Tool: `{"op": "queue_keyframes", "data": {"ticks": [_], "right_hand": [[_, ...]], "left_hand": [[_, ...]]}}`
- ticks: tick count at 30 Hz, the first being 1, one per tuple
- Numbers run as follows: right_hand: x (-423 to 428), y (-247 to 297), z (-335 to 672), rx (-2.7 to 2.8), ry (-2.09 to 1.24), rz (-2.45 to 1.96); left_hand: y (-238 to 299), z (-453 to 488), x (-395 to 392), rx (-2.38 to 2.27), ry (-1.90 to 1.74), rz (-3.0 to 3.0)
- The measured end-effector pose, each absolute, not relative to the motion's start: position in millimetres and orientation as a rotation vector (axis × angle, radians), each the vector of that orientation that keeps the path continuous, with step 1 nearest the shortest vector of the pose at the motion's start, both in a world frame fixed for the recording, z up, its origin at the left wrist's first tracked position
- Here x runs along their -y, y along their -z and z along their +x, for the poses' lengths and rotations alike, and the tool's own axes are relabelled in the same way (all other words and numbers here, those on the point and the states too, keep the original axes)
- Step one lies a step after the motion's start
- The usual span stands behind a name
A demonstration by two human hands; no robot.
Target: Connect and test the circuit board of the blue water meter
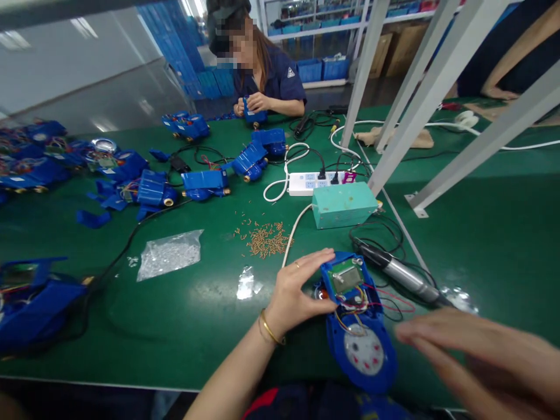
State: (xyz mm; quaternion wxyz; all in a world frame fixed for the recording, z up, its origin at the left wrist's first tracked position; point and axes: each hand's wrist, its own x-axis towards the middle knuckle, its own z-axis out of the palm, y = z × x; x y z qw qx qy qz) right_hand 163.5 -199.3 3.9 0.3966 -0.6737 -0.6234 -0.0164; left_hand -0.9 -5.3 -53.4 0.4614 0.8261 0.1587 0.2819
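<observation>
My left hand [294, 297] grips the upper part of a blue water meter [385, 350], thumb and fingers around its left side. The meter lies opened up, with a circuit board and small display [347, 280] in the upper part, loose coloured wires in the middle and a round white dial [364, 349] with red pointers below. My right hand [476, 356] is to the right of the meter, apart from it and blurred by motion; whether anything sits between its fingertips does not show. An electric screwdriver [405, 274] lies just beyond, beside the meter.
Small brass-coloured screws [268, 239] lie in a pile near a clear bag of small parts [170, 255]. A green box [345, 205] and a power strip [306, 183] stand behind. Several blue meters [205, 184] fill the left. White posts [394, 99] rise at right; a co-worker [271, 76] sits opposite.
</observation>
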Motion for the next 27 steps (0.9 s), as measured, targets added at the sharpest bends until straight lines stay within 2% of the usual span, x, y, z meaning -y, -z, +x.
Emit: {"op": "queue_keyframes", "data": {"ticks": [5, 12, 19, 24, 27], "right_hand": [[174.3, 13.8, 124.6, 1.621, 0.432, -1.788], [162.7, 25.7, 123.1, 1.470, 0.297, -1.873], [163.8, 27.9, 121.2, 1.408, 0.300, -1.919], [163.2, 30.1, 123.1, 1.292, 0.066, -1.883], [163.7, 32.8, 126.2, 1.080, -0.246, -1.885]], "left_hand": [[52.9, -5.6, 11.2, -0.378, -0.827, 2.142], [52.4, -8.7, 17.0, -0.352, -0.897, 2.298], [56.9, -8.3, 15.6, -0.273, -1.004, 2.354], [59.4, -8.1, 12.6, -0.244, -1.095, 2.364], [59.3, -8.4, 10.0, -0.252, -1.082, 2.341]]}}
